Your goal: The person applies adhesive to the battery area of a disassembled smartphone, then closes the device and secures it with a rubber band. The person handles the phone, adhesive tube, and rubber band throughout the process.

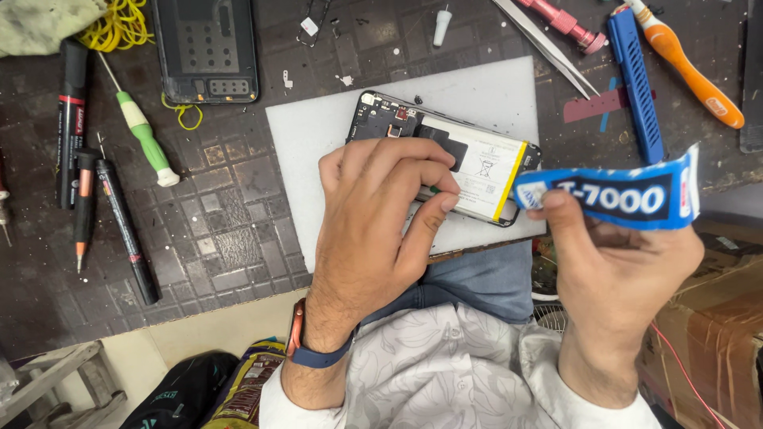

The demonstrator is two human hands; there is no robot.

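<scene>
While lying back-open on the white pad [318,135], opened phone [445,155] looks light, thin, stiff yet fragile; exposed battery [485,171] likely soft-skinned, so best gripped by the frame edges. Left hand [381,214] pressed on its near edge, fingertips curled against the frame. Right hand [612,262] pinching a soft blue glue tube [620,197] just right of the phone. Beyond the phone: green screwdriver [143,135], tweezers [548,44].

your head view is evenly and fairly brightly lit from above, with soft diffuse light. the white pad [318,135] reads near blown out but keeps its edges. your left hand [373,214] throws only a faint soft shadow onto it. mild sheen on the battery [485,171] and the blue tube [612,195]. focus is sharp at centre; corners are slightly soft and stretched.
</scene>
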